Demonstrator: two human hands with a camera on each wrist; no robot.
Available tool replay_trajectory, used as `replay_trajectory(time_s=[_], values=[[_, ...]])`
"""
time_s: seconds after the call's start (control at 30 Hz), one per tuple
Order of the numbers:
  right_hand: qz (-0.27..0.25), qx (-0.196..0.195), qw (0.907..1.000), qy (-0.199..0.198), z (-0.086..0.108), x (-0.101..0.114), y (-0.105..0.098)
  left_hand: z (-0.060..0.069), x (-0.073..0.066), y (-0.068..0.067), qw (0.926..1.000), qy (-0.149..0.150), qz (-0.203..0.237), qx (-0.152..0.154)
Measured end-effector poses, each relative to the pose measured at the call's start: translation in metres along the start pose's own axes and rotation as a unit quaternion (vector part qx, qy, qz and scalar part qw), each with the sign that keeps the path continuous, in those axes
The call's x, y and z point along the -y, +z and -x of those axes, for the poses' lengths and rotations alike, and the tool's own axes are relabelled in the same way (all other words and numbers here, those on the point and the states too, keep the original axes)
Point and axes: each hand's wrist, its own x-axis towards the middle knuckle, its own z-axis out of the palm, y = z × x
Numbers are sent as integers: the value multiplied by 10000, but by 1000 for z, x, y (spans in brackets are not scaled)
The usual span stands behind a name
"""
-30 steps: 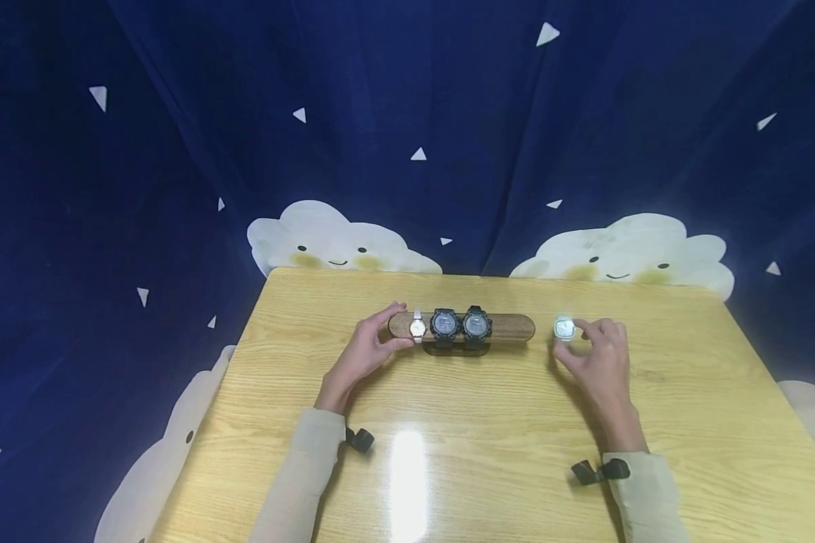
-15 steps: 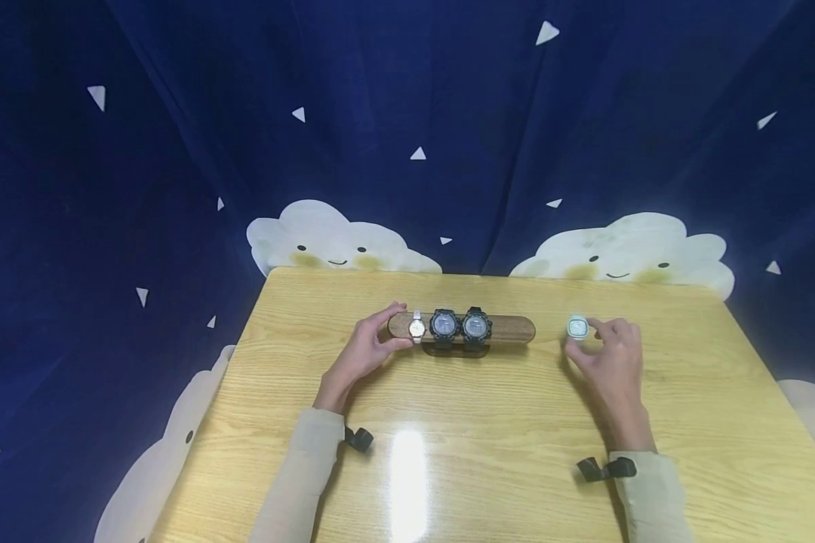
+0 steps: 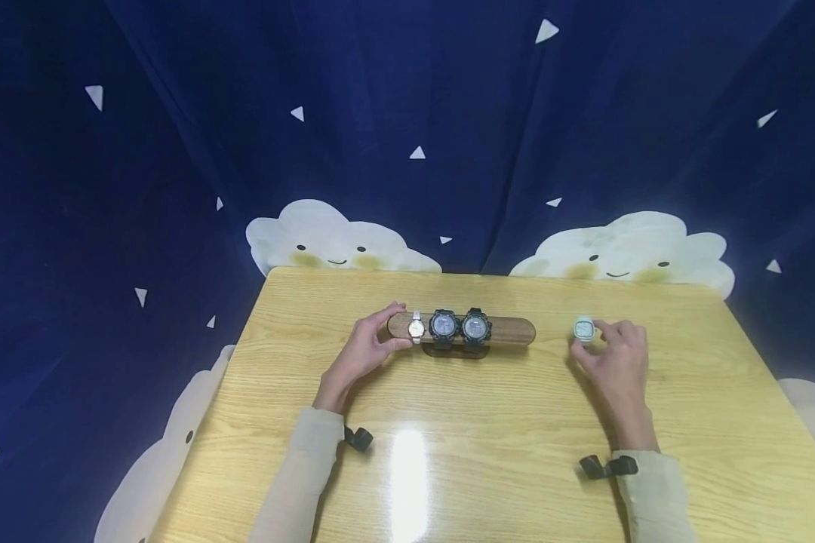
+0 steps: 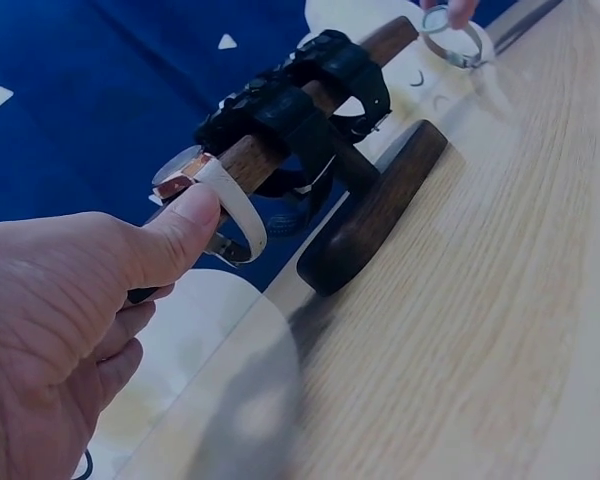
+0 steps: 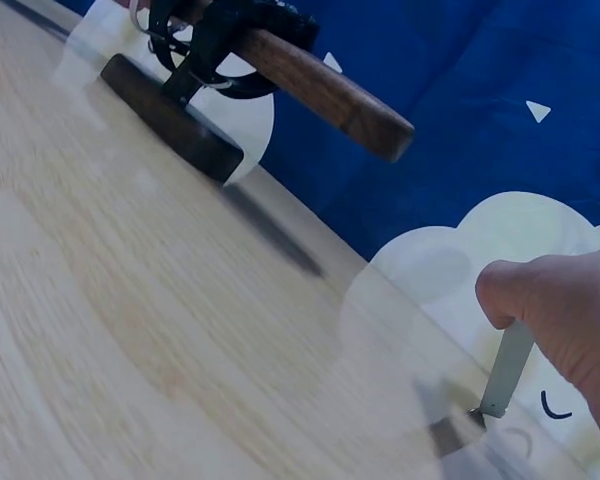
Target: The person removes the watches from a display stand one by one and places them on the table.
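Note:
A wooden watch stand (image 3: 514,330) stands on the table, its bar held clear above a dark base (image 4: 380,215). My left hand (image 3: 364,348) grips the bar's left end, the thumb lying against the white-strapped watch (image 4: 238,212) there. Two chunky black watches sit side by side along the bar: one (image 3: 444,324) nearer the left, another (image 3: 475,326) around the middle. Off the stand's right end, my right hand (image 3: 618,366) pinches a pale mint watch (image 3: 584,329) between thumb and fingers. Its strap (image 5: 506,370) hangs down in the right wrist view.
The light wood table (image 3: 489,452) carries a bright glare patch at its front. A dark blue curtain (image 3: 380,90) with white clouds hangs behind the table's back edge. Bare bar (image 5: 340,100) extends right of the black watches.
My right hand has moved slightly right, carrying the mint watch farther from the stand's end. My left hand and the stand stay practically where they were.

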Motion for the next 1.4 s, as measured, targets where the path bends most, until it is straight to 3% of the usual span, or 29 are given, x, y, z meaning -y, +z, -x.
replay_trajectory(time_s=[0.33,0.77,1.03,1.4], values=[[134,-357,9984,-426,0,-10,8,3,2,3,9997,-38,-47,-250],[298,-543,9965,-555,0,-7,7,4,5,7,9992,56,-108,-376],[454,-201,9978,-430,4,-7,10,3,7,9,9989,54,-199,-427],[150,157,9953,-948,12,-8,20,1,2,8,9989,119,-251,-365]])
